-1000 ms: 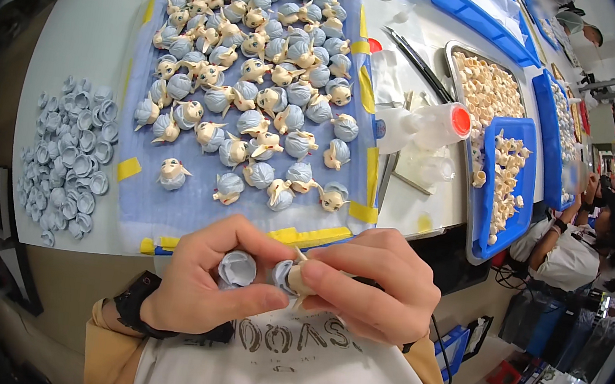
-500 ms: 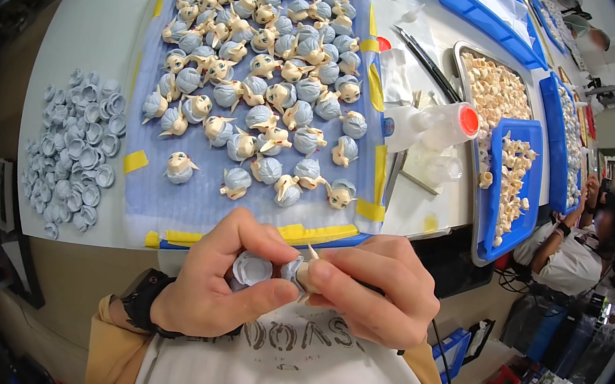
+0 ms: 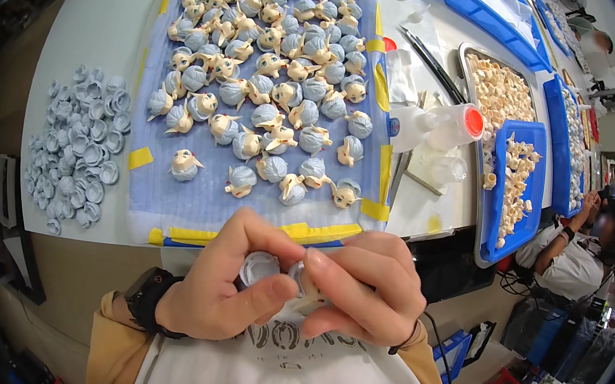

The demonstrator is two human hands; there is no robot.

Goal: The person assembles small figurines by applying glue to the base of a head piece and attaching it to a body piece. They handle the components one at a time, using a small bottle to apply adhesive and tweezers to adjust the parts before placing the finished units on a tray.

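Just past the near edge of the cloth-covered tray, my two hands meet above my apron. My left hand (image 3: 223, 285) is closed, with a pale blue-grey hollow hair piece (image 3: 259, 269) cupped in its fingers, the open side facing up. Against its thumb and fingertip is a small doll head (image 3: 307, 298), cream with blue-grey hair, mostly covered by fingers. My right hand (image 3: 369, 288) pinches that doll head from the other side, thumb below and index finger on top. Exactly how the head's parts join is hidden.
Several rows of finished-looking doll heads (image 3: 263, 116) lie on the blue cloth tray (image 3: 167, 213), edged with yellow tape. Left is a pile of hair pieces (image 3: 78, 148). At right stand plastic bottles (image 3: 453, 129), tweezers (image 3: 434, 65) and a blue tray (image 3: 521, 237) of cream parts.
The right fingers have shifted over the doll head, the index fingertip now meeting the left fingertip. A pointed cream part seen sticking up earlier is now covered. The view has shifted slightly.
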